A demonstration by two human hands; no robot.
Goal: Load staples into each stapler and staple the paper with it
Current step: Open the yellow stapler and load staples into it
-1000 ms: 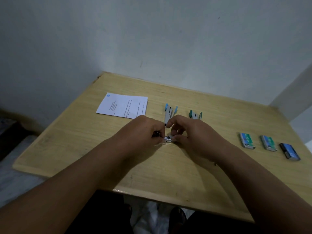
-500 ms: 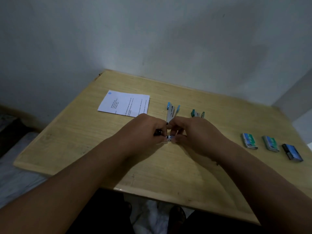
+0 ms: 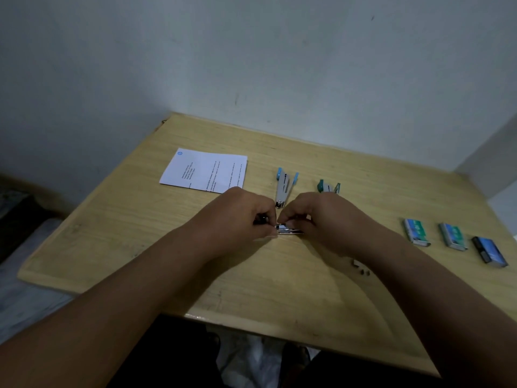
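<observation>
Both hands meet over the middle of the wooden table. My left hand grips the dark rear end of a small stapler, whose shiny metal channel shows between the hands. My right hand pinches the stapler's other end; its fingertips hide what they hold there. Behind the hands lie an opened blue stapler and a teal stapler, partly hidden by my right hand. A printed sheet of paper lies at the back left.
Three staple boxes stand in a row at the right: a green-blue one, a second one and a dark blue one. A few loose staple bits lie by my right forearm. Walls close the table's back and right.
The hands stay together on the small stapler with only slight finger shifts. The loose staple bits by my right forearm have come into sight.
</observation>
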